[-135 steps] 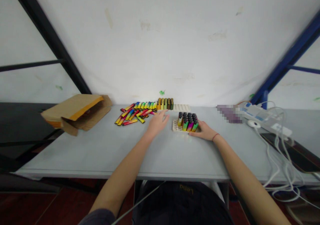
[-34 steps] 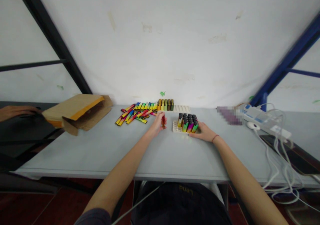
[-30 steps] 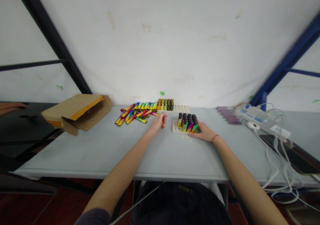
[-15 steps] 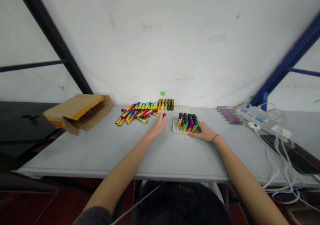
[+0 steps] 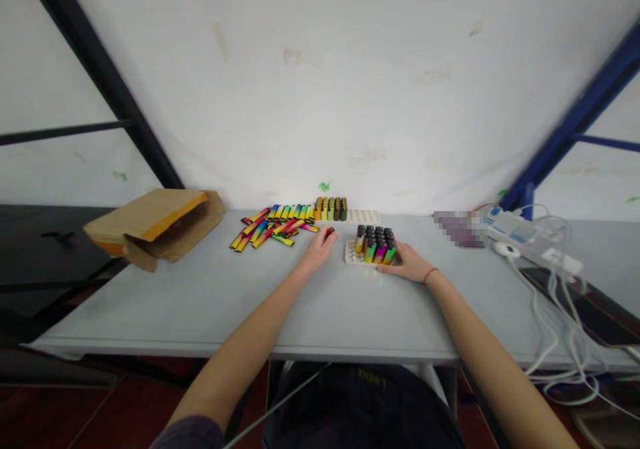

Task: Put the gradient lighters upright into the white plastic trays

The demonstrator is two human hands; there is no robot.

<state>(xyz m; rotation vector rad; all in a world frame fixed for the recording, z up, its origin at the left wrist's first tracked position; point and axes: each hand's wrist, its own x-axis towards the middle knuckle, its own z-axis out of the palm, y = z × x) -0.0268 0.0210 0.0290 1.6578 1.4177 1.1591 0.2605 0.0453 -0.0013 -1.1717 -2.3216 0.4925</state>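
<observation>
Tray (image 5: 351, 255) is sitting at 12 o'clock on the table (image 5: 200, 289); left hand (image 5: 318, 250) is pinching one colourful stick (image 5: 329, 232) at its 9 o'clock, right hand (image 5: 406, 262) is lying flat, fingers loose, touching its 4 o'clock corner.

The only writing that can be read is a short word in gold letters (image 5: 373, 376) on the dark fabric (image 5: 345, 412), well nearer the camera than the tray of lighters (image 5: 374, 246). It appears upside down and seems to spell "Lena". A green scribble (image 5: 325, 186) on the wall (image 5: 320, 69), behind and left of the tray, forms no legible character. Right of the tray, a pixelated patch (image 5: 457, 228) shows nothing readable, and labels on the power strip (image 5: 520, 229) further right are too small.
</observation>
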